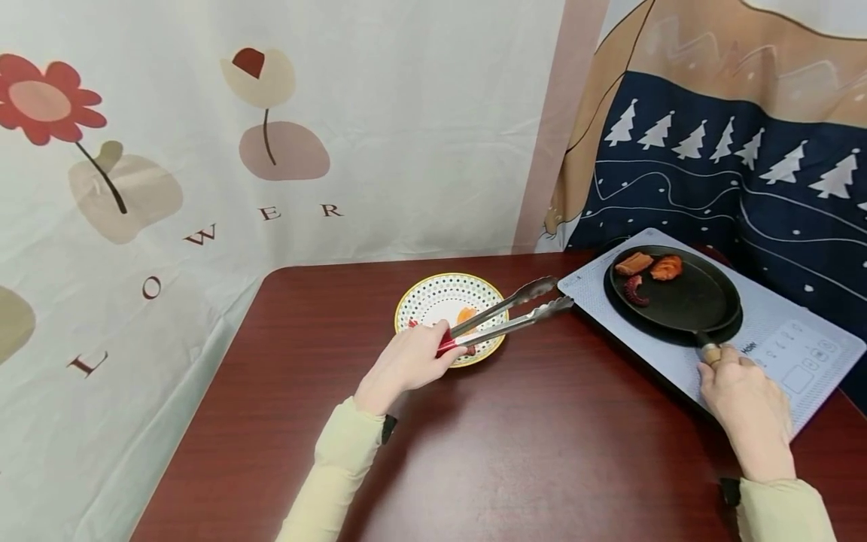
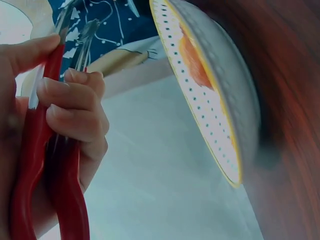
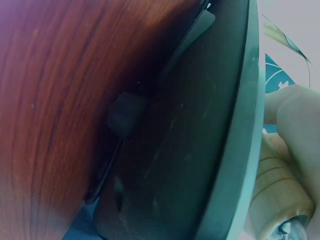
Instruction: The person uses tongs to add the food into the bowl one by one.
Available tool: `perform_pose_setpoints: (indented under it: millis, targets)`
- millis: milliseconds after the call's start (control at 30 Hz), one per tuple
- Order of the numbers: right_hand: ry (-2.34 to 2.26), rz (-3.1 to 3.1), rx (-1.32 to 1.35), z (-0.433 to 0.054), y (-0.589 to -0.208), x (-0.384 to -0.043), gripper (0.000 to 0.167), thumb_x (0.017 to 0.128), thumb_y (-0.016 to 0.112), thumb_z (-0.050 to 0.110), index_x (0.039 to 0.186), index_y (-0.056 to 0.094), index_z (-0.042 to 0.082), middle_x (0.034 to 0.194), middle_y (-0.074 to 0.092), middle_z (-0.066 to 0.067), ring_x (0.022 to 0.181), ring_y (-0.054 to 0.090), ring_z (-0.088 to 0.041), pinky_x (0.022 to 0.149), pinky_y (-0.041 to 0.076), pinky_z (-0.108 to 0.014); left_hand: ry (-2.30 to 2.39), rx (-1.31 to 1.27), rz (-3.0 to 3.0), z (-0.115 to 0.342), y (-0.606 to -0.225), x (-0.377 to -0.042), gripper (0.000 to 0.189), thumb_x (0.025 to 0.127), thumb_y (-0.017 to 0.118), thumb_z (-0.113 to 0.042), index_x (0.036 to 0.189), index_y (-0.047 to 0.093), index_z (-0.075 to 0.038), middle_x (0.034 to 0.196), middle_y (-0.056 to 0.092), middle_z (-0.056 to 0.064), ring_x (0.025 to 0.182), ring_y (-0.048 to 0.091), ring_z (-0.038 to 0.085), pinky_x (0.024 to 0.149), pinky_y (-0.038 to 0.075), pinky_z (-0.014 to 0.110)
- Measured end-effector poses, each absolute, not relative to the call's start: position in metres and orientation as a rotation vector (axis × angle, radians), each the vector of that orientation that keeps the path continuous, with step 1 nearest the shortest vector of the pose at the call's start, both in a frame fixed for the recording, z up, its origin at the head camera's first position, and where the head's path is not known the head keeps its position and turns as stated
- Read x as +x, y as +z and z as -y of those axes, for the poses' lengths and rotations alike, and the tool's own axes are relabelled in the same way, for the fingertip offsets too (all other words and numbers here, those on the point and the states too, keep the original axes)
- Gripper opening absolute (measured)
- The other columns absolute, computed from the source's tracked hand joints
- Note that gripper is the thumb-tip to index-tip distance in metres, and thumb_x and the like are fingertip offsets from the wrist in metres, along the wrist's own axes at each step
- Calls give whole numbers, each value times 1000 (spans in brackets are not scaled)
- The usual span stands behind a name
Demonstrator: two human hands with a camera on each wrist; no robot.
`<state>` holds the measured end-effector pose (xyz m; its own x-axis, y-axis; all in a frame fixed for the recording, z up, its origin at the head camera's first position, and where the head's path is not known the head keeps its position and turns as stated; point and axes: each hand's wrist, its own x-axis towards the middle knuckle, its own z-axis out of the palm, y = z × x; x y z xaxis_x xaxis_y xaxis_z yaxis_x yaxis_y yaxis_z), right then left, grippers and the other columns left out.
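My left hand (image 1: 413,360) grips a pair of red-handled metal tongs (image 1: 518,320), fingers curled round the handles in the left wrist view. The tongs' tips stand apart and point right, past the dotted plate (image 1: 423,297) towards the cooktop. Nothing sits between the tips. On the plate, an orange piece of food (image 2: 194,57) shows, partly hidden by the tongs. My right hand (image 1: 748,403) holds the wooden handle (image 3: 280,200) of a black frying pan (image 1: 698,293). Inside the pan lie a brown strip of food (image 1: 634,263), an orange-red piece (image 1: 667,267) and a small octopus tentacle (image 1: 635,291).
The pan rests on a pale flat cooktop (image 1: 813,331) with printed controls, set at an angle on the right of the dark red wooden table (image 1: 542,444). Behind the table hang a floral curtain (image 1: 420,135) and a navy cloth (image 1: 691,181) with white trees.
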<state>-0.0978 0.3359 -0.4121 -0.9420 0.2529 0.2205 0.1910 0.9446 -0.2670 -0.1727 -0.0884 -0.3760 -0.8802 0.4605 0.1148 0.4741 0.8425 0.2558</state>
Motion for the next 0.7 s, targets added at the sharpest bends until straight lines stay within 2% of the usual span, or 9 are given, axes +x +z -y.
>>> perform_pose_setpoints:
  millis: [433, 700]
  targets:
    - [346, 2828, -317, -333, -411, -98, 35, 91, 56, 16, 104, 45, -14, 90, 53, -41, 71, 51, -60, 55, 38, -62, -447, -661, 3019, 149, -374, -160, 32, 85, 65, -45, 92, 55, -16, 61, 51, -5, 55, 46, 11, 53, 37, 26]
    - [340, 2794, -307, -334, -413, -98, 32, 90, 57, 15, 101, 45, -14, 87, 53, -40, 68, 50, -60, 54, 37, -63, -301, -723, 2976, 181, -376, -158, 32, 84, 67, -43, 80, 49, -16, 56, 43, -5, 51, 39, 9, 50, 31, 25]
